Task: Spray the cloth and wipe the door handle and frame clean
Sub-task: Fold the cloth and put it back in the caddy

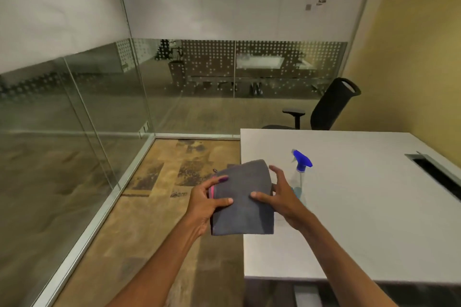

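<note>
Folded grey cloth (243, 203): pinched in both grips, left hand (204, 203) and right hand (283, 198), over table (361, 219) edge. Spray bottle (300, 174): upright on table, just beyond right hand, nearer it.

A folded cloth (243, 197) is held between the left hand (205, 200) and the right hand (282, 195), over the near left corner of the table (361, 207). The spray bottle (300, 172) stands on the table just right of the right hand. A chair (324, 109) sits behind the table, and glass walls (74, 107) run along the left and far side
</note>
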`<action>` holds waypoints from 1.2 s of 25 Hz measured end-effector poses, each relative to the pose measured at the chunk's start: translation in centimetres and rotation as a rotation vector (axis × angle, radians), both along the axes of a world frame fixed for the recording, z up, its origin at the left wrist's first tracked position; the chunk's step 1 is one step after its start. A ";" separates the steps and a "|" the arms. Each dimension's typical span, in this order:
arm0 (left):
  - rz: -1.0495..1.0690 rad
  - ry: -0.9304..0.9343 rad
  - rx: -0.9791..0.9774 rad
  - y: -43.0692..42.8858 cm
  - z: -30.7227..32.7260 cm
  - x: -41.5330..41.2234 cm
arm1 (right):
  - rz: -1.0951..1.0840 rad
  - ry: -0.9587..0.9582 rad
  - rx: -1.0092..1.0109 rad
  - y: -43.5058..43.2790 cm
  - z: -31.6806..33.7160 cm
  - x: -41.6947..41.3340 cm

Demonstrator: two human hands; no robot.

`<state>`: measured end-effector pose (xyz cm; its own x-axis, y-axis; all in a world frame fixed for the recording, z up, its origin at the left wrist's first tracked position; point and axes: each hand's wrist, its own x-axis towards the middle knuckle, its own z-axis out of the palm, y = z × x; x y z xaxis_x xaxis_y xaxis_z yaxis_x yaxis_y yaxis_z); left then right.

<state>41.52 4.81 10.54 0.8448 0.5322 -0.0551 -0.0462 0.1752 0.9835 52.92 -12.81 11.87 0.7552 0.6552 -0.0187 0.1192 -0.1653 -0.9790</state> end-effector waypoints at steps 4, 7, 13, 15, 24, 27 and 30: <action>0.050 0.022 0.278 -2.4 -0.2 4.6 | 0.148 -0.197 -0.023 -3.0 0.0 4.9; 0.065 0.112 0.441 -3.8 -0.7 7.2 | 0.145 -0.211 -0.106 -5.0 -0.5 8.4; -0.009 0.195 1.013 -4.8 -1.4 10.8 | 0.151 -0.262 -0.249 -7.1 -2.5 12.3; -0.040 0.217 1.117 -4.7 -1.6 11.4 | 0.144 -0.330 -0.287 -7.1 -3.0 12.8; -0.366 0.089 0.624 -2.7 -1.8 15.0 | 0.306 -0.386 -0.553 -6.0 -4.6 15.9; -0.533 0.097 0.528 -1.7 -1.1 16.9 | 0.378 -0.257 -0.457 -4.4 -4.0 15.4; -0.573 0.149 0.329 -0.3 -1.1 19.0 | 0.338 -0.146 -0.308 -3.0 -4.6 14.8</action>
